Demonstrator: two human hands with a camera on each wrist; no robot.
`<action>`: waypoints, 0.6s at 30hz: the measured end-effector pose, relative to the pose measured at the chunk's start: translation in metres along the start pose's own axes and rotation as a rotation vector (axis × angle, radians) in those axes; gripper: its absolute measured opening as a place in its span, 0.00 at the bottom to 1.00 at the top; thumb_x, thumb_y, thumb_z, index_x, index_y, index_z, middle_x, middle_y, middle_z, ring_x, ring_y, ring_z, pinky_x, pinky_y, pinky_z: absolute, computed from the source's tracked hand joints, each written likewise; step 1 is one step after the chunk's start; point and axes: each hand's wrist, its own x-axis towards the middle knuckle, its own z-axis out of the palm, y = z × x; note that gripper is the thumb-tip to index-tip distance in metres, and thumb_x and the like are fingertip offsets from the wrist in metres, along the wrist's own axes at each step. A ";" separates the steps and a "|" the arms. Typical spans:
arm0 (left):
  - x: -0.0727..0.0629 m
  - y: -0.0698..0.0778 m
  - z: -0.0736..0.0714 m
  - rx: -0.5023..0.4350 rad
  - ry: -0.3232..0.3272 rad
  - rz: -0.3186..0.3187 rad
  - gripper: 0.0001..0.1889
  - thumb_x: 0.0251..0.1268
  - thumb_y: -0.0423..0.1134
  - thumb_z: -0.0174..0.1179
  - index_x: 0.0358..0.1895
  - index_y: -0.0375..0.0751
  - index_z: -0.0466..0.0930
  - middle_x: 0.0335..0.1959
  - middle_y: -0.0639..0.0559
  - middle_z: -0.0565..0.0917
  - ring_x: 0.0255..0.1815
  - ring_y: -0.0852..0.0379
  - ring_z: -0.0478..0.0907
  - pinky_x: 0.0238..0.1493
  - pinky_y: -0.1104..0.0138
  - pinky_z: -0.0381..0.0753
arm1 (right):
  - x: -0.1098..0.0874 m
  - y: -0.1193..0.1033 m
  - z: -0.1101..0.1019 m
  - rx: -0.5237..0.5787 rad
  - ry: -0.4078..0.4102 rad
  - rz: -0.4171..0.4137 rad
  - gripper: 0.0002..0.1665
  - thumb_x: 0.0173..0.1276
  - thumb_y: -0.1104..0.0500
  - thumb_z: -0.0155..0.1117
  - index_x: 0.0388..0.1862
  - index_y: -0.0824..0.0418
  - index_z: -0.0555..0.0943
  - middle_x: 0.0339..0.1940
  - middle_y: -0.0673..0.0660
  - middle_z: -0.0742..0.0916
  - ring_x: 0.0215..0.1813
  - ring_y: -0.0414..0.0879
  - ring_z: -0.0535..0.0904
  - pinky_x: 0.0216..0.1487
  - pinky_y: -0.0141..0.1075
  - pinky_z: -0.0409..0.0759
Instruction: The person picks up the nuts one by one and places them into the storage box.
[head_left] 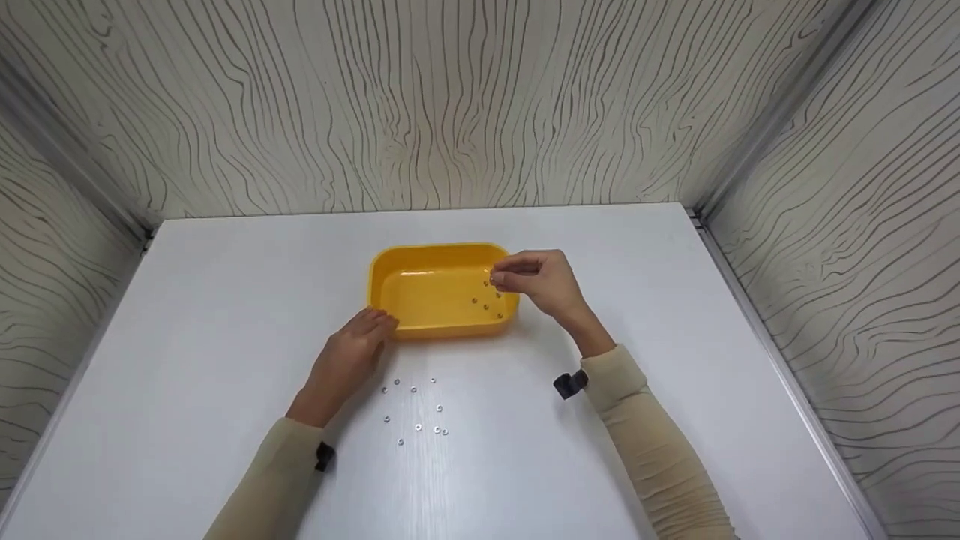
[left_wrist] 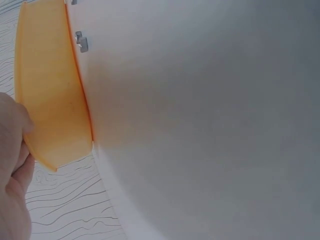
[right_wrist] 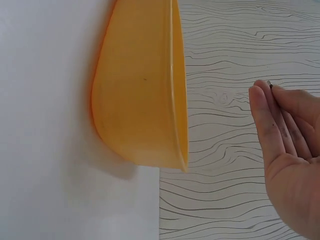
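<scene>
A yellow plastic tub stands on the white table. My left hand holds its near-left corner, with fingers over the rim; the left wrist view shows the thumb and fingers about the tub's edge. Over the tub's right end, my right hand pinches a small metal nut between thumb and fingertips, above the rim. Several small nuts lie on the tub floor at the right side. On the table in front of the tub, several more silver nuts are scattered loosely.
The white table reaches back to a wood-grain patterned wall. Similar panels rise at the left and right, with metal frame posts in the corners. Black wrist devices sit on both sleeves.
</scene>
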 end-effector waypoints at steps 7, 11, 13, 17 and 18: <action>0.001 0.000 -0.001 -0.014 -0.019 -0.015 0.14 0.66 0.30 0.70 0.54 0.38 0.86 0.51 0.47 0.90 0.59 0.48 0.87 0.68 0.55 0.85 | 0.024 0.011 0.003 -0.064 0.049 0.159 0.11 0.68 0.66 0.74 0.48 0.68 0.89 0.46 0.63 0.93 0.46 0.50 0.94 0.52 0.40 0.93; 0.000 0.000 0.000 -0.012 -0.005 -0.008 0.14 0.65 0.29 0.71 0.53 0.37 0.87 0.51 0.45 0.91 0.59 0.47 0.88 0.67 0.54 0.86 | 0.033 0.011 0.006 -0.106 0.056 0.225 0.11 0.69 0.66 0.73 0.49 0.67 0.89 0.47 0.63 0.93 0.49 0.53 0.93 0.57 0.46 0.92; 0.000 0.000 0.000 -0.015 -0.005 -0.004 0.14 0.65 0.29 0.71 0.53 0.37 0.87 0.51 0.45 0.91 0.59 0.47 0.88 0.66 0.54 0.86 | 0.035 0.010 0.006 -0.124 0.061 0.240 0.11 0.69 0.67 0.73 0.49 0.66 0.89 0.47 0.63 0.92 0.48 0.52 0.93 0.59 0.48 0.91; 0.001 0.000 -0.001 -0.023 -0.027 -0.021 0.14 0.66 0.29 0.70 0.54 0.38 0.87 0.52 0.45 0.91 0.59 0.47 0.87 0.67 0.54 0.85 | 0.038 0.011 0.008 -0.148 0.070 0.236 0.11 0.70 0.68 0.72 0.49 0.66 0.89 0.47 0.63 0.92 0.44 0.46 0.92 0.57 0.47 0.91; 0.001 0.000 -0.001 -0.023 -0.034 -0.027 0.15 0.66 0.29 0.70 0.55 0.38 0.87 0.52 0.45 0.91 0.60 0.47 0.87 0.68 0.55 0.85 | 0.038 0.011 0.008 -0.152 0.074 0.236 0.11 0.69 0.68 0.72 0.49 0.66 0.89 0.46 0.63 0.92 0.44 0.45 0.92 0.57 0.46 0.92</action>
